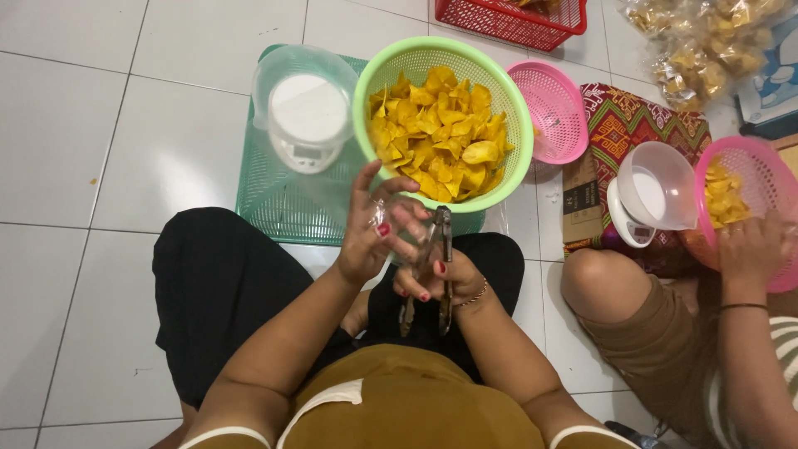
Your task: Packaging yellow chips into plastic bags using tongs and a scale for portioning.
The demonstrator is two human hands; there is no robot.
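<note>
Metal tongs [440, 249]: they are held upright in front of the body, just below the rim of the green basket; the tips point up.
Right hand [438, 281]: it is closed around the middle of the tongs.
Left hand [376, 229]: the fingers are spread and slightly bent; a thin clear plastic bag [397, 223] seems to be touched by them, but a firm grip cannot be told.
Green basket [442, 123]: it is filled with yellow chips [440, 133] and is placed on a green tray [274, 195] on the white tiled floor.
Kitchen scale [307, 116]: it is covered by a clear bowl and is set on the tray, just beside the green basket.
Pink basket [550, 112]: it is seen on the other side of the green basket.
Other person's hand [748, 245]: it is laid on a second pink basket [769, 179] with chips, next to another scale [648, 199].
</note>
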